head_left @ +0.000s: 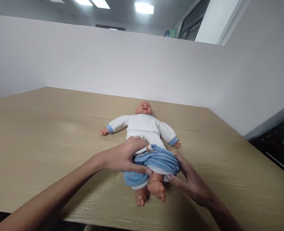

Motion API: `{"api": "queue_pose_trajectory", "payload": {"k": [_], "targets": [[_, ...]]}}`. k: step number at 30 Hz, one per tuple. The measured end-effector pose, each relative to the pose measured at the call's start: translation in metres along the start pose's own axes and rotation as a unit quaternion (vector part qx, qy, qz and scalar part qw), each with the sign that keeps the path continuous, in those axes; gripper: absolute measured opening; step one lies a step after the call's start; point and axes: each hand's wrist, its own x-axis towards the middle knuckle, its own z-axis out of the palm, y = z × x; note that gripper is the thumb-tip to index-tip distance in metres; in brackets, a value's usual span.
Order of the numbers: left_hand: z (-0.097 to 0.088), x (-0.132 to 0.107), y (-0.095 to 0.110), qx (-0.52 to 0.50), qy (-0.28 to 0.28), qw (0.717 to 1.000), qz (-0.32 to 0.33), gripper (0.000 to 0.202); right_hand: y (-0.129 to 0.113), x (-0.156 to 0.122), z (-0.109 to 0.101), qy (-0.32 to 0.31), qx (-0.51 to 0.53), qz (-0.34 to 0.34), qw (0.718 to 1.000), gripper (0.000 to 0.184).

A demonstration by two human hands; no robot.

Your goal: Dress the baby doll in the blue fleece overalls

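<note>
A baby doll (145, 125) in a white top lies on its back on the wooden table (48, 138), head away from me, bare feet toward me. Blue trousers (156, 160) are bunched around its legs, below the waist. My left hand (124, 157) grips the bunched trousers on the doll's left side, thumb underneath and fingers over the top. On the other side my right hand (188, 179) holds the same garment, with its thumb pressed under the fabric.
A white partition wall (132, 64) runs behind the table and along its right side. A dark object (279, 144) sits past the table's right edge. The near table edge (89, 221) is just below my forearms.
</note>
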Motion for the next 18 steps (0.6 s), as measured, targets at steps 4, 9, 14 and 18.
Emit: {"api": "queue_pose_trajectory", "payload": {"k": [4, 9, 14, 18], "targets": [[-0.009, -0.010, -0.011, 0.019, 0.014, 1.000, 0.000, 0.049, -0.014, 0.019, -0.015, -0.064, 0.043, 0.000, 0.997, 0.061], [-0.006, -0.005, -0.035, -0.050, 0.099, 0.992, -0.053, 0.037, -0.028, 0.073, -0.010, -0.093, 0.089, -0.036, 0.991, 0.035], [0.000, -0.004, -0.053, -0.056, 0.176, 0.976, -0.111, 0.040, -0.013, 0.108, 0.006, -0.073, 0.117, -0.034, 0.990, 0.036], [-0.002, -0.020, -0.066, -0.096, 0.128, 0.974, -0.159, 0.044, 0.003, 0.106, 0.011, -0.076, 0.095, -0.007, 0.993, 0.040]]}}
